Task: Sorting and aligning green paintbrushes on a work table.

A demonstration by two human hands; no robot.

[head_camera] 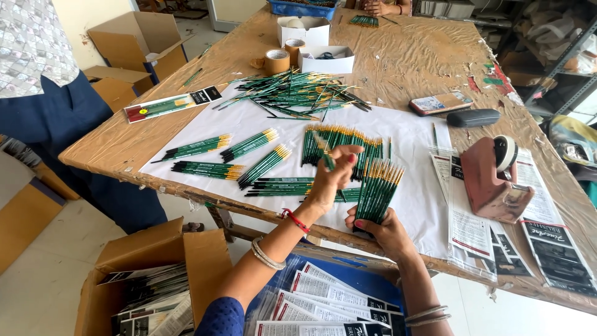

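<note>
Our left hand (333, 177) pinches one green brush (326, 155); beside it, our right hand (380, 229) grips a fanned brush bundle (378, 190) upright.

We saw brush bundles (249, 158) on the sheet (429, 205), a loose pile (292, 93) at twelve o'clock, the tape dispenser (497, 180) at three.

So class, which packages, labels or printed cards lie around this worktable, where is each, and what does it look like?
Filled brush packet: table's far left; long, clear, red end and black end.
Printed sleeves: right of white sheet, by the tape dispenser; clear, white-and-black cards.
Two white boxes: far side; open, rectangular.
Card stack: below table edge; white and black.
Cardboard box: floor, lower left; brown, holding similar cards.
</note>
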